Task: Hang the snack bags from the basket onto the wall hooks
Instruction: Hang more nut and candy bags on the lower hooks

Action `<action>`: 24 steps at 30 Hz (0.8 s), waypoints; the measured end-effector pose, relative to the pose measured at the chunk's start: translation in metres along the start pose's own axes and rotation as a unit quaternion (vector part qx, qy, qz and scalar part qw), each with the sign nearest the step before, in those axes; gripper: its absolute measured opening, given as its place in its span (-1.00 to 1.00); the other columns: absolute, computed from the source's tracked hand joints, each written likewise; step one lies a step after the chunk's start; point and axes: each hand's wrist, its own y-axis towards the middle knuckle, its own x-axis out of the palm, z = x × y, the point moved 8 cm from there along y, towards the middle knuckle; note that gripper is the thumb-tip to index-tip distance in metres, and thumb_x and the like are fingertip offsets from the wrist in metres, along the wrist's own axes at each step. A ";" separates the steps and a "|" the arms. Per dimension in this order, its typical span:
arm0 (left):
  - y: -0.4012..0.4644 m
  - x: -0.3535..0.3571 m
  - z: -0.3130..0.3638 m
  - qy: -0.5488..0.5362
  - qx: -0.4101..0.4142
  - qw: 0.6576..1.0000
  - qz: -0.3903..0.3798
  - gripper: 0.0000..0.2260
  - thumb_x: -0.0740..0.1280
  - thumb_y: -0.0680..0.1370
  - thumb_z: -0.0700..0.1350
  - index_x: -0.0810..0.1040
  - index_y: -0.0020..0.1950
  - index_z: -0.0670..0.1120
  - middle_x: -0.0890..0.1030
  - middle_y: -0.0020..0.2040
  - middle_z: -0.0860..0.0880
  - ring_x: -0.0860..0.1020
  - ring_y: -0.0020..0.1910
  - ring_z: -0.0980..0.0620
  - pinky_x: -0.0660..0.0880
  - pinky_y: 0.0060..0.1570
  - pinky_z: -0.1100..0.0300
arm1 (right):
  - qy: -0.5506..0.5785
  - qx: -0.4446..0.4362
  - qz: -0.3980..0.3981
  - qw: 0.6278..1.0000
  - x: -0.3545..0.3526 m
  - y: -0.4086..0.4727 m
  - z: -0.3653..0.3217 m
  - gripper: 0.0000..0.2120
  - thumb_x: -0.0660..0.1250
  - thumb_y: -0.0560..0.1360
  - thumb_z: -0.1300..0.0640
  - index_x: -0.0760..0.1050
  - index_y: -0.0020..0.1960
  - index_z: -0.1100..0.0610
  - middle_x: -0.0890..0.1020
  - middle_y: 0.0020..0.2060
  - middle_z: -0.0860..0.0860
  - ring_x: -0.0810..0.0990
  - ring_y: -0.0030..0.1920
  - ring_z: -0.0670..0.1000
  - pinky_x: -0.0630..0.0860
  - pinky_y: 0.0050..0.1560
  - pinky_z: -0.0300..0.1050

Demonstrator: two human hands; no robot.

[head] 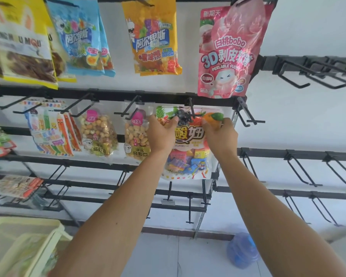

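Candy bag (188, 154) is pinched by its top corners, my left hand (161, 132) gripping at ten o'clock and my right hand (221, 136) at two o'clock, its top edge at a black wall hook (192, 108). At nine o'clock hang two nut bags (100, 132); at seven o'clock sits my yellow basket (22, 242).

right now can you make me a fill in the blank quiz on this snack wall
1. Both hands grip the fruit-print bag near its ____ edge.
2. The pink peach bag hangs directly ____ the fruit-print bag.
3. The hooks right of the right hand hold ____ bags.
4. The left hand is beside a bag of ____.

Answers: top; above; no; nuts
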 end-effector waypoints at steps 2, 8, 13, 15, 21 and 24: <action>-0.005 0.000 -0.001 0.017 0.021 1.000 0.005 -0.46 0.40 0.57 0.09 0.35 0.38 -0.21 0.57 0.28 -0.16 0.56 0.27 -0.15 0.55 0.23 -0.10 | -0.010 -0.011 -0.010 1.000 0.000 -0.003 0.002 -0.65 0.32 0.56 -0.11 0.40 0.18 0.13 0.50 -0.25 -0.11 0.56 -0.16 0.06 0.45 -0.20 -0.11; -0.030 0.001 -0.028 0.067 0.015 0.997 0.018 -0.73 0.39 0.59 0.04 0.37 0.07 -0.08 0.53 -0.06 0.00 0.51 -0.16 0.04 0.38 -0.25 0.35 | -0.011 -0.001 -0.074 0.997 0.010 -0.019 0.033 -0.64 0.35 0.55 -0.03 0.40 0.26 0.11 0.62 -0.04 -0.02 0.60 -0.03 0.07 0.43 -0.15 -0.15; -0.068 -0.001 -0.061 0.095 -0.021 0.995 -0.018 -0.57 0.40 0.58 0.00 0.39 0.34 -0.17 0.55 0.22 -0.08 0.53 0.15 -0.02 0.36 -0.04 0.24 | -0.060 0.009 -0.093 0.994 0.014 -0.049 0.066 -0.41 0.38 0.54 0.03 0.24 0.47 0.15 0.45 0.38 0.09 0.43 0.36 0.15 0.45 0.28 0.07; -0.083 -0.007 -0.070 0.148 -0.009 0.988 -0.038 -0.45 0.40 0.58 -0.01 0.31 0.47 -0.18 0.48 0.35 -0.12 0.48 0.31 -0.07 0.38 0.04 0.20 | -0.110 -0.023 -0.079 0.990 0.010 -0.065 0.065 -0.35 0.36 0.55 0.06 0.16 0.53 0.15 0.33 0.46 0.11 0.31 0.45 0.17 0.37 0.38 0.12; -0.122 -0.045 -0.090 0.382 0.105 0.913 -0.101 -0.45 0.29 0.61 0.11 0.27 0.53 -0.07 0.39 0.46 -0.07 0.36 0.44 -0.10 0.43 0.25 -0.02 | -0.246 -0.178 -0.095 0.948 0.016 -0.131 0.032 -0.43 0.29 0.56 0.03 0.23 0.52 0.09 0.34 0.45 0.10 0.28 0.43 0.20 0.39 0.34 0.20; -0.143 -0.088 -0.106 0.453 0.132 0.874 -0.113 -0.47 0.22 0.62 0.18 0.32 0.52 -0.05 0.37 0.51 -0.10 0.32 0.49 -0.12 0.38 0.39 -0.06 | -0.314 -0.221 -0.163 0.909 0.041 -0.186 0.022 -0.44 0.23 0.60 -0.06 0.21 0.54 0.06 0.30 0.49 0.07 0.22 0.49 0.16 0.32 0.39 0.17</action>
